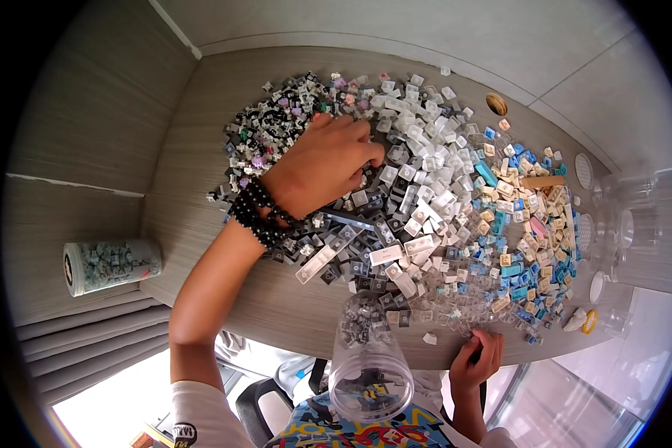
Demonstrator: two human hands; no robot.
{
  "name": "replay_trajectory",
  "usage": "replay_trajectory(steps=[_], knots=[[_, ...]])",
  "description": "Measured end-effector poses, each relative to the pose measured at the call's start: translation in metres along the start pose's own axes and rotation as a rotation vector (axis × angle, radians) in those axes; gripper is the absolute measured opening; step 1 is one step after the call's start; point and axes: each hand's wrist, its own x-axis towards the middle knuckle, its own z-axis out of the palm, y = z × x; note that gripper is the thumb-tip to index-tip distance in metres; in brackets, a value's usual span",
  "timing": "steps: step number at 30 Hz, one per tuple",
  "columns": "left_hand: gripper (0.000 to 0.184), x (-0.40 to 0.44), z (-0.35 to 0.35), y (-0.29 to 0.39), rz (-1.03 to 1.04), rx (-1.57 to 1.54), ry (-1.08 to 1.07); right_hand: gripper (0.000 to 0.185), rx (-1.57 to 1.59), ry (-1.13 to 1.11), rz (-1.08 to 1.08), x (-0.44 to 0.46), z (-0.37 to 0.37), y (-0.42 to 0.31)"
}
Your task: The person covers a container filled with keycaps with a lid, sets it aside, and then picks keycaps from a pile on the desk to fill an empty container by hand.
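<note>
My left hand (325,160), with a black bead bracelet (260,213) at the wrist, reaches over a heap of small keyboard switches (276,119). Its fingers curl down into the pieces, and the fingertips are partly hidden. At the table's front edge my right hand (476,362) has its fingers bent together beside clear keycaps (455,302); anything between them is too small to make out. A clear plastic jar (369,366) is between my arms at the front edge, its wide mouth toward me and small dark, clear pieces at its bottom.
White keycaps (425,134) spread across the middle, with blue and beige keycaps (530,216) to the right. A filled jar (112,265) lies on the left. Clear containers (635,231) and round lids (584,172) line the right side. A round hole (496,104) pierces the tabletop.
</note>
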Motion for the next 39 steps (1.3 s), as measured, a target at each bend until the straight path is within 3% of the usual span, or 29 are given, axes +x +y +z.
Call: replay_trajectory(steps=[6, 9, 10, 12, 14, 15, 17, 19, 21, 23, 25, 27, 29, 32, 36, 39], knots=[[0.021, -0.002, -0.023, 0.009, 0.016, -0.003, 0.087, 0.012, -0.005, -0.001, -0.014, 0.000, -0.001, 0.000], [0.022, -0.021, -0.072, 0.055, 0.014, -0.031, 0.375, 0.013, -0.001, -0.001, -0.013, 0.000, -0.001, 0.001], [0.024, -0.035, -0.089, 0.075, -0.027, -0.114, 0.334, 0.013, 0.002, 0.003, -0.006, -0.001, -0.001, 0.001], [0.016, -0.067, -0.100, 0.102, 0.189, -0.308, 0.306, 0.013, 0.004, -0.010, 0.012, -0.003, -0.003, 0.001], [0.023, -0.089, -0.100, 0.134, 0.269, -0.460, 0.302, 0.014, 0.020, -0.019, 0.024, 0.000, -0.001, -0.001], [0.019, -0.097, -0.100, 0.146, 0.232, -0.472, 0.259, 0.013, 0.022, -0.008, 0.018, 0.001, -0.001, -0.002], [0.027, -0.103, -0.103, 0.151, 0.244, -0.358, 0.116, 0.013, 0.024, 0.003, 0.013, 0.001, -0.001, -0.003], [0.026, -0.102, -0.102, 0.153, 0.233, -0.370, 0.142, 0.012, 0.019, -0.013, 0.035, 0.000, -0.002, -0.002], [0.024, -0.098, -0.100, 0.147, 0.221, -0.380, 0.171, 0.012, 0.021, -0.008, 0.015, -0.001, -0.001, 0.000], [0.009, -0.086, -0.098, 0.126, 0.190, -0.470, 0.358, 0.012, 0.021, 0.002, -0.001, 0.000, -0.001, 0.000], [0.011, -0.060, -0.106, 0.098, -0.111, -0.143, 0.264, 0.012, 0.023, 0.004, -0.006, 0.001, -0.001, -0.001], [0.017, -0.026, -0.067, 0.047, -0.167, -0.119, 0.384, 0.012, 0.028, 0.008, -0.008, 0.001, -0.001, -0.002], [0.029, -0.008, -0.040, 0.012, -0.122, -0.020, 0.306, 0.012, 0.029, 0.015, -0.009, 0.002, -0.001, -0.001], [0.033, 0.007, -0.020, 0.007, -0.061, 0.136, 0.207, 0.012, 0.018, -0.001, 0.010, -0.001, -0.002, 0.001], [0.034, 0.015, -0.009, 0.011, -0.093, 0.170, 0.078, 0.012, 0.027, 0.009, 0.016, -0.002, -0.001, 0.001], [0.032, 0.018, -0.002, 0.004, -0.086, 0.160, 0.120, 0.012, 0.026, -0.010, 0.014, -0.001, -0.003, 0.001]])
